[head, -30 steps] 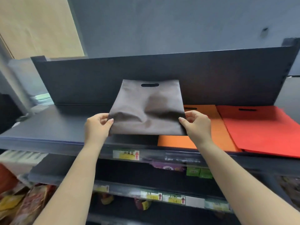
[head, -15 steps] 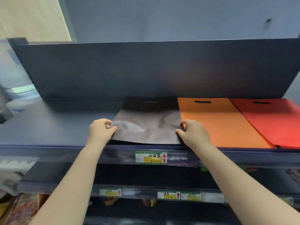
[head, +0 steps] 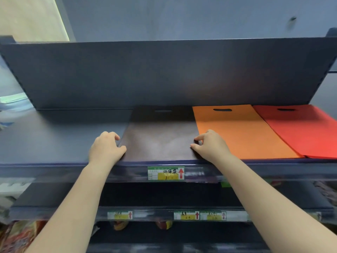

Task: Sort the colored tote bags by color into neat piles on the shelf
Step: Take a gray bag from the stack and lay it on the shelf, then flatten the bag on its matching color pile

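Dark brown matt non-woven cloth tote bag (head: 160, 137), orange matt cloth tote bag (head: 242, 132), red matt cloth tote bag (head: 308, 128); dark blue smooth matt shelf board (head: 60, 136); glossy paper price label (head: 165, 173).

The red bag (head: 306, 130) is cut off by the right edge.

Three tote bags are lying flat in a row on the shelf (head: 60, 139), handle slots toward the back panel (head: 164, 73). The left bag (head: 160, 137) is sitting just beside the middle bag (head: 237, 132), which is touching the right bag (head: 306, 128). The left hand (head: 106, 147) is resting at the left bag's left edge, the right hand (head: 211, 146) at its right edge. A price label (head: 166, 173) is sitting on the shelf's front rail, below the left bag.
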### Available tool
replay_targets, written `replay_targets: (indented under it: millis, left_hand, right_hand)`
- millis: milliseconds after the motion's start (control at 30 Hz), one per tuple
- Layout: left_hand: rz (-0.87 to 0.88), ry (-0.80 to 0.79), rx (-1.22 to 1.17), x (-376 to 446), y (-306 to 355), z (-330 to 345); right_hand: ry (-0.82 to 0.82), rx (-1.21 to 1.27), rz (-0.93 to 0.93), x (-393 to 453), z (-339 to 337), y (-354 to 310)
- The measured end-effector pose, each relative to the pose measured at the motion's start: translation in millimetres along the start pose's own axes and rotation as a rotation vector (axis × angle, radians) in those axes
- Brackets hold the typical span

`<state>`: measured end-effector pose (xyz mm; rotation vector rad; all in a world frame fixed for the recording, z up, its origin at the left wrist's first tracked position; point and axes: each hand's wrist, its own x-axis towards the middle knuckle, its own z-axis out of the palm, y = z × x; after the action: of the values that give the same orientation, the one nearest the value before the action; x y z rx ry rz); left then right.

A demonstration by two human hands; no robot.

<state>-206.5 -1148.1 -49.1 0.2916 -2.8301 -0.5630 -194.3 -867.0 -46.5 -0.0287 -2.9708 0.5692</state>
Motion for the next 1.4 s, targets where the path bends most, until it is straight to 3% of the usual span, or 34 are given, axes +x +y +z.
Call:
replay_targets:
  millis: [133, 267, 500, 733, 1033, 1400]
  left_hand:
    - [0.13, 0.029, 0.025, -0.5, 31.2, -6.8]
    - [0.355, 0.073, 0.125, -0.7, 95.7, -12.0]
    - [0.721, 0.135, 0.194, -35.3, 247.8, 3.7]
    - [0.979, 0.101, 0.183, -109.4, 394.3, 44.3]
    - [1.187, 0.07, 0.128, -228.0, 567.8, 99.3]
    - [1.464, -0.001, -0.077, -353.9, 729.2, 148.2]
  right_hand:
    - [0.097, 0.002, -0.053, -2.5, -10.7, -0.5]
    - [0.237, -0.204, -0.098, -6.2, -49.4, 17.2]
    - [0.241, -0.455, 0.026, -39.6, -130.0, 101.3]
    - [0.192, -0.606, 0.202, -96.5, -197.8, 223.1]
    - [0.19, -0.728, 0.45, -192.6, -285.3, 393.1]
    - [0.219, -0.715, 0.806, -306.0, -351.5, 525.8]
